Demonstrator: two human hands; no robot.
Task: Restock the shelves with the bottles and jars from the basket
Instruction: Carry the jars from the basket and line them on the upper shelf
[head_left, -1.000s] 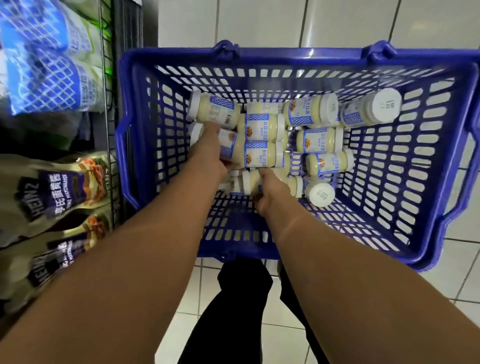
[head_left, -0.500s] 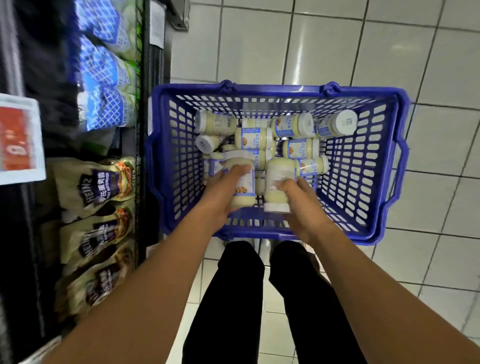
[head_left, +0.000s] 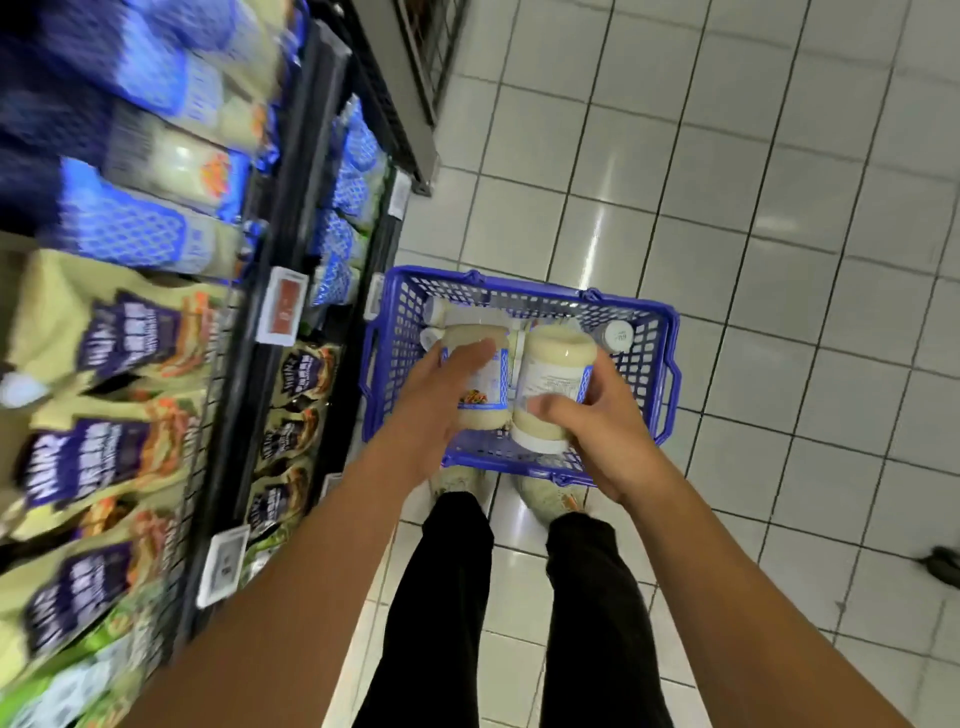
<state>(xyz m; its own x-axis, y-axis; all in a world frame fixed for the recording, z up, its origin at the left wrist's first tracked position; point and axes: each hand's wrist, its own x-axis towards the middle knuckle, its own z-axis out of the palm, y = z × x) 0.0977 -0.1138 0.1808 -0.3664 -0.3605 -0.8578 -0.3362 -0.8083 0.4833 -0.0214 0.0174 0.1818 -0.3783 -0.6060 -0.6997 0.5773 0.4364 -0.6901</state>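
The shelves (head_left: 311, 171) at the left are already stocked, but nothing from this load is placed yet. Other jars (head_left: 616, 334) are left in the basket (head_left: 669, 332) on the floor by the shelf foot. The left jar (head_left: 488, 387) is gripped by the left hand (head_left: 441, 400), the right jar (head_left: 558, 374) by the right hand (head_left: 597, 431). Both are raised higher above the basket than half a second ago.

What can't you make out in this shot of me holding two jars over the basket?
Head view: the other jars in the basket are mostly hidden behind the left jar and right jar; no count possible.
Head view: the blue packs at upper left are motion-blurred; labels unreadable.
Head view: the dark object at far right is cut off by the frame edge.
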